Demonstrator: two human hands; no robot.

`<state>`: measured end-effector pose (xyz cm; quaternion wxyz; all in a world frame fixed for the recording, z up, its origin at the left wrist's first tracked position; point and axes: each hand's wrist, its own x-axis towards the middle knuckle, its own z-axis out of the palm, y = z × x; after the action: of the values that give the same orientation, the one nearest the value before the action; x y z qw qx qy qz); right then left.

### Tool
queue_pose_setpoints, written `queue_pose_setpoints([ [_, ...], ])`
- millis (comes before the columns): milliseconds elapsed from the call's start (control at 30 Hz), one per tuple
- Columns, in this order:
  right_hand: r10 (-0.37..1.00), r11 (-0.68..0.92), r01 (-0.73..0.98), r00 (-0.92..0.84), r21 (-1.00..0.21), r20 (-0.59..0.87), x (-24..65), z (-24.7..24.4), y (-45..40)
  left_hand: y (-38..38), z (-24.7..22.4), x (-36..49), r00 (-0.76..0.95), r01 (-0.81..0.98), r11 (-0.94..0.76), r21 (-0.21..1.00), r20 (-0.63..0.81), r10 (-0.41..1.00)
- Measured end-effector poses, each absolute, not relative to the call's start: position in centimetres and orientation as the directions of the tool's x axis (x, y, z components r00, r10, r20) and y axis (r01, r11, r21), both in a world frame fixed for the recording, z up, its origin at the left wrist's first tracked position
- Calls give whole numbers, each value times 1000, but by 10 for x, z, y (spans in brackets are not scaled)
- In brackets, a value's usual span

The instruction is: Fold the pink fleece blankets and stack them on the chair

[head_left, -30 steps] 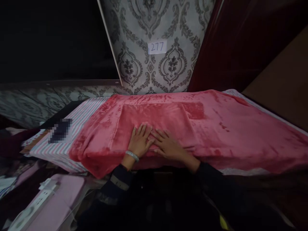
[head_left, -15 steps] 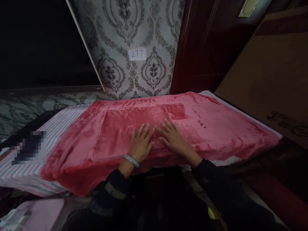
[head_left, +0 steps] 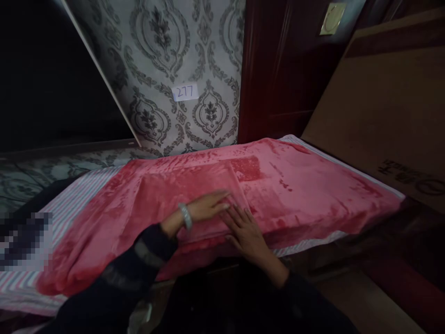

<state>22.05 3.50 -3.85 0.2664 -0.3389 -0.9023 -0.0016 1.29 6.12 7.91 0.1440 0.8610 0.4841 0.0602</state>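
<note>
A pink-red plush cloth (head_left: 295, 185) lies spread over a striped sheet (head_left: 83, 190). Near its middle is a darker rectangular section (head_left: 174, 185), with a small dark red patch (head_left: 247, 168) to its upper right. My left hand (head_left: 206, 205), with a bangle at the wrist, is over the rectangle, turned sideways with fingers pointing right and slightly blurred; it holds nothing. My right hand (head_left: 245, 232) rests on the cloth near the rectangle's lower right corner, fingers extended, holding nothing. The fingertips of both hands are close together.
Behind the cloth stands a patterned wall with a paper label (head_left: 185, 92) reading 277. A large dark screen (head_left: 55, 79) is at the left. On the right are a dark red door panel (head_left: 274, 69) and a large cardboard box (head_left: 389, 106).
My left hand has turned from pointing away to pointing right, and its forearm now slants in from the left. My right hand is slightly lower in view. The camera view has shifted.
</note>
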Motion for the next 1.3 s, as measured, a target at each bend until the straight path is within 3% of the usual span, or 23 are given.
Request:
queue_pose_setpoints([
  [67, 610, 770, 613, -622, -179, 491, 220, -40, 35, 105, 90, 24, 487, 859, -453, 239, -104, 867],
  [167, 600, 776, 605, -619, -180, 506, 220, -42, 34, 159, 93, 34, 280, 958, -271, 98, -92, 956],
  [267, 589, 782, 597, -616, -178, 524, 221, -44, 33, 189, 79, 34, 174, 984, -170, 62, -77, 982],
  [467, 592, 784, 586, -606, -205, 531, 220, -44, 35, 197, 45, 31, 217, 976, -216, 32, -34, 975],
  [800, 536, 844, 446, -691, -299, 485, 254, -30, 7, 198, 44, 32, 246, 969, -244, 46, -21, 969],
  [1033, 687, 723, 505, -450, -472, 571, 253, 5, 56, 188, 64, 30, 260, 963, -250, 99, -104, 960],
  [1167, 880, 475, 444, -254, -760, 401, 258, -9, 87, 162, 72, 16, 360, 930, -344, 130, -124, 925],
  [1300, 952, 295, 388, -195, -873, 236, 263, -22, 97, 139, 65, 4, 381, 923, -369, 109, -123, 916],
])
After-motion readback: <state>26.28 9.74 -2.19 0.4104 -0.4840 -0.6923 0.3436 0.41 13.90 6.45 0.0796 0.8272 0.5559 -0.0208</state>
